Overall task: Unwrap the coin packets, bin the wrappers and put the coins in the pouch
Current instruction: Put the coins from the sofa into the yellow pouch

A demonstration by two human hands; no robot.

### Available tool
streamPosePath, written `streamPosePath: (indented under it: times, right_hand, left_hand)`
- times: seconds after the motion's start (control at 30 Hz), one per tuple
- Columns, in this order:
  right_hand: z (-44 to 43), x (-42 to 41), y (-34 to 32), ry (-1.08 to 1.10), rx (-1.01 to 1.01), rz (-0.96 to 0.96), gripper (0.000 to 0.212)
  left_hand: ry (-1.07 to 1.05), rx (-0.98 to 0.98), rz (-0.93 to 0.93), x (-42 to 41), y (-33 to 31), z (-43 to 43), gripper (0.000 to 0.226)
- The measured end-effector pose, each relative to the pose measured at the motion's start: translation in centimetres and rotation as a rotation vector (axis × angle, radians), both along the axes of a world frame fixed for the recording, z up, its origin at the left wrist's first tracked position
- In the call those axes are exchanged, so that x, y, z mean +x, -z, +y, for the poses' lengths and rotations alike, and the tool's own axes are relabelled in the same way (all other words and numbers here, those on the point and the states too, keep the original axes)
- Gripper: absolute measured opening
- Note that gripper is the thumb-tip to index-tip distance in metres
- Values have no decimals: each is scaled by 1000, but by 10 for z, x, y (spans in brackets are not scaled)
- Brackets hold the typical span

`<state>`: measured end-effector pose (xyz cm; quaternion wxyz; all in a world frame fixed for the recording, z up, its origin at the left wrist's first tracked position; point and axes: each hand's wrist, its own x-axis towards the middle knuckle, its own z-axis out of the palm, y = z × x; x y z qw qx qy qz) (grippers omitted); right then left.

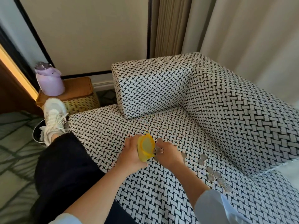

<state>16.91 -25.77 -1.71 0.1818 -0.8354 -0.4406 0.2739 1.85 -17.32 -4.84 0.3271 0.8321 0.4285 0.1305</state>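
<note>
My left hand (131,152) grips a yellow pouch (145,147) just above the sofa seat, its mouth gaping open toward me. My right hand (167,151) is right beside the pouch's opening, fingers pinched on silver coins (159,150) at the rim. Several more loose silver coins (213,172) lie in a ragged line on the seat to the right of that hand. Another coin (203,157) sits closer to the wrist. No wrapped packets show.
The seat is a black-and-white woven-pattern sofa (161,199) with a block cushion (152,88) behind. A dark round bin (36,133) stands on the floor at left, partly hidden by my shoe (54,118) and dark trouser leg. A wicker stool holds a lilac bag (49,81).
</note>
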Motion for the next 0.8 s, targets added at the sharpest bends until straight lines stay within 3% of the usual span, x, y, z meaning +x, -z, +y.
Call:
streamPosePath:
  times: [0.17,0.67,0.8]
  right_hand:
    - [6,3,20,-156,-49,-118,17]
    - [20,16,23,-203,-130,-73,26]
    - [14,13,21,-53,27,49,21]
  left_hand:
    - [14,49,-59,-1,10,-1,108]
    - [-34,-7,-223,-12,21,-4,102]
    - [-52,-24,-225,-14,20,-5,101]
